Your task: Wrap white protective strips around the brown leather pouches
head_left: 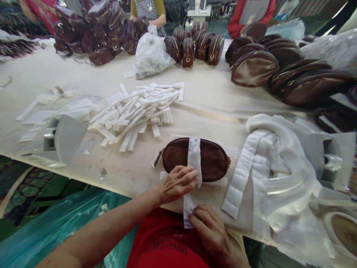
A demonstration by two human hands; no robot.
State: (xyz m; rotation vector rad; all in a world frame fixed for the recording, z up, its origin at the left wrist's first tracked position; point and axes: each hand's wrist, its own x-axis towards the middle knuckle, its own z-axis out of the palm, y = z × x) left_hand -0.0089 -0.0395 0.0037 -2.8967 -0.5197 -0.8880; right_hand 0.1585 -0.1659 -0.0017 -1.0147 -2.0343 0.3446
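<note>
A dark brown oval pouch (213, 160) lies on the table in front of me, with a white strip (194, 154) running across its middle and hanging down over the near side. My left hand (180, 182) is at the pouch's near edge, its fingers closed together on the strip. Lower down, by the table's edge, my right hand (210, 227) pinches the loose lower end of the strip between thumb and fingers. A small zipper pull in clear wrapping (157, 158) sticks out at the pouch's left end.
White folded strips (139, 111) are heaped beyond the pouch; wide white padding (251, 160) lies at right. Tape dispensers (60, 139) (329, 160) flank me. Brown bags (253, 69) pile up at the back, near a white plastic bag (152, 52) and several co-workers.
</note>
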